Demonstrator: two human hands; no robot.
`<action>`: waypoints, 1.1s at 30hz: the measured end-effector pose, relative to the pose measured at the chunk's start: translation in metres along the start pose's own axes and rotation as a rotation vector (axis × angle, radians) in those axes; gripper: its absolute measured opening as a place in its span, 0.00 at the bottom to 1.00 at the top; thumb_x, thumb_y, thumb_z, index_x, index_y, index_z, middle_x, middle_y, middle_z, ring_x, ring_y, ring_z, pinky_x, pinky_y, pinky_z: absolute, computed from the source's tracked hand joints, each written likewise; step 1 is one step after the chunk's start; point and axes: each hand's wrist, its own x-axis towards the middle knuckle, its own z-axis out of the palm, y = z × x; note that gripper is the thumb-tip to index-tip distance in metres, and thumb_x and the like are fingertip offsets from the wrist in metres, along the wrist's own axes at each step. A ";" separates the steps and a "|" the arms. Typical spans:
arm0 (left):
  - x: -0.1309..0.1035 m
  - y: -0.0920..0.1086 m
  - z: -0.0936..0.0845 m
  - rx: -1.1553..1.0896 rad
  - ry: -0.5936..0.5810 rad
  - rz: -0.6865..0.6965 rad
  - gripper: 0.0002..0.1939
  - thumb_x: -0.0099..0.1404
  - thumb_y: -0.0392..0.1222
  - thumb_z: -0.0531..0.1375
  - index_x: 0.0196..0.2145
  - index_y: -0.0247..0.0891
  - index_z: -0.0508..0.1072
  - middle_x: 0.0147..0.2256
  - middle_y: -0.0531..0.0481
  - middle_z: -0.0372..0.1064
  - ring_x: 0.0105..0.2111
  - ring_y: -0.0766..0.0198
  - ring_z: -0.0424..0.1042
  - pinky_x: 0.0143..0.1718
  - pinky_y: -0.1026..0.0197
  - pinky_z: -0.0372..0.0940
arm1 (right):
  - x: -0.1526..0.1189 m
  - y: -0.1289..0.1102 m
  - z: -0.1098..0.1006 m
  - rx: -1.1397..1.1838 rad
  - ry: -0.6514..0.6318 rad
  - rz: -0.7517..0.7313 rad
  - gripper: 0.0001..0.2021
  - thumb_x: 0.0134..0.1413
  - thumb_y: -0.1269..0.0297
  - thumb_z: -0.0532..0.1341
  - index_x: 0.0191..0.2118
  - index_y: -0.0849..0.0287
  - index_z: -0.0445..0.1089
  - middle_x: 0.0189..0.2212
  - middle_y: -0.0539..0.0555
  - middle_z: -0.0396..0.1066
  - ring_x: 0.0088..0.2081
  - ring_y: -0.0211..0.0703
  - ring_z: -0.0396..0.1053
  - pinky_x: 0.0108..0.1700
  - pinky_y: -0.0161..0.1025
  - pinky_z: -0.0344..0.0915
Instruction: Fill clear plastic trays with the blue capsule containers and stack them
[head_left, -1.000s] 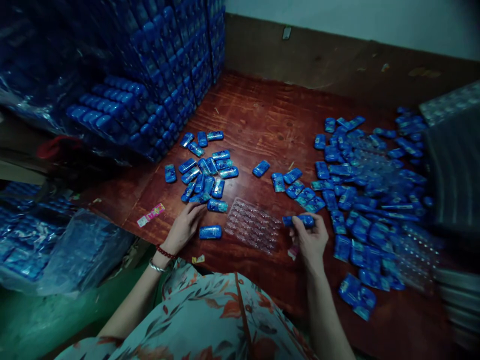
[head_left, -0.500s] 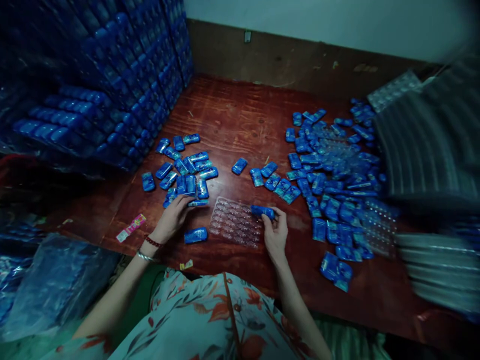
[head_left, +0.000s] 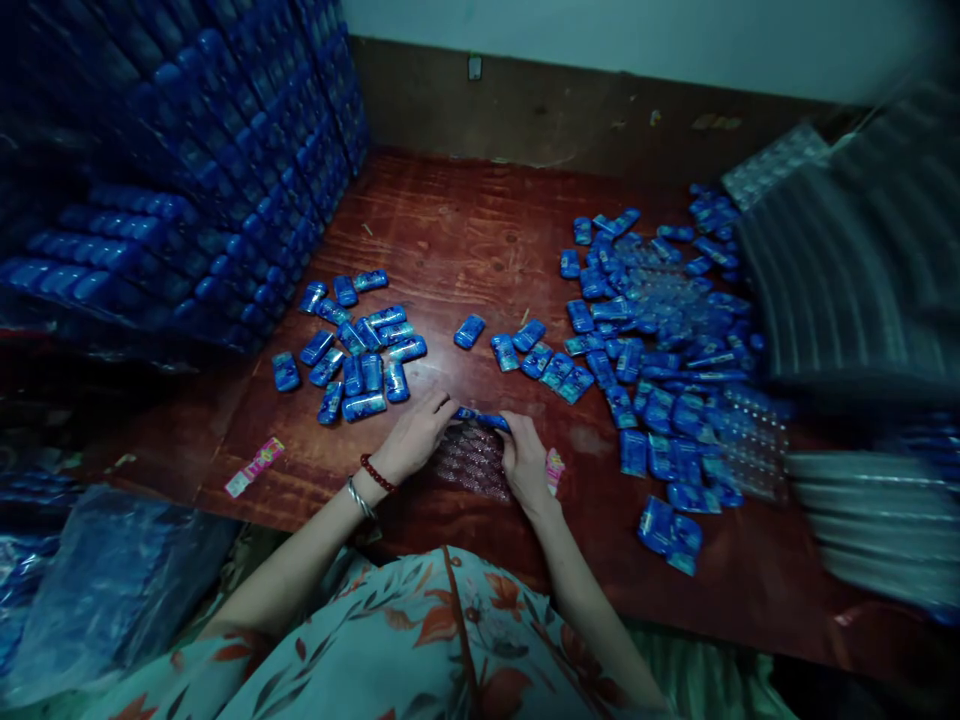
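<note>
A blue packet (head_left: 484,419) lies across the top edge of a clear plastic tray (head_left: 472,460) with rows of small hollows. My left hand (head_left: 420,435) is closed on the packet's left end, and my right hand (head_left: 526,465) grips its right end. Both hands hide parts of the tray. To the left of them sits a loose group of blue packets (head_left: 364,405). A single blue packet (head_left: 469,331) rests beyond my hands. Beside my right hand a pink label (head_left: 554,468) shows.
Tall stacks of blue packs (head_left: 247,180) stand at the left. A heap of blue packets (head_left: 660,365) with clear trays (head_left: 754,440) covers the right side. Stacked trays (head_left: 862,270) rise at the far right. A pink strip (head_left: 255,467) lies near the left front edge.
My left hand has moved right, from the left group to the packet over the tray. My right hand has moved slightly left with that packet. The loose packet left of the tray has joined the group.
</note>
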 end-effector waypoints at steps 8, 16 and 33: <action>0.016 0.006 -0.019 0.281 -0.223 0.115 0.10 0.67 0.29 0.47 0.41 0.32 0.66 0.38 0.43 0.64 0.40 0.58 0.64 0.41 0.57 0.64 | -0.001 0.006 0.007 -0.096 -0.020 -0.097 0.22 0.56 0.77 0.47 0.54 0.58 0.61 0.41 0.59 0.65 0.44 0.46 0.64 0.47 0.43 0.66; 0.027 0.018 -0.017 0.392 -0.287 0.088 0.12 0.65 0.26 0.46 0.41 0.30 0.67 0.40 0.39 0.64 0.40 0.55 0.66 0.36 0.55 0.65 | 0.004 0.000 0.020 -0.149 0.013 -0.044 0.22 0.57 0.76 0.46 0.56 0.58 0.61 0.39 0.60 0.64 0.43 0.48 0.63 0.46 0.46 0.65; 0.025 0.009 -0.027 0.422 -0.322 0.103 0.11 0.64 0.26 0.47 0.39 0.32 0.67 0.40 0.41 0.65 0.39 0.58 0.66 0.38 0.57 0.66 | 0.040 -0.023 0.003 -0.503 -0.336 -0.324 0.22 0.57 0.77 0.47 0.54 0.59 0.64 0.35 0.58 0.65 0.37 0.49 0.57 0.40 0.43 0.56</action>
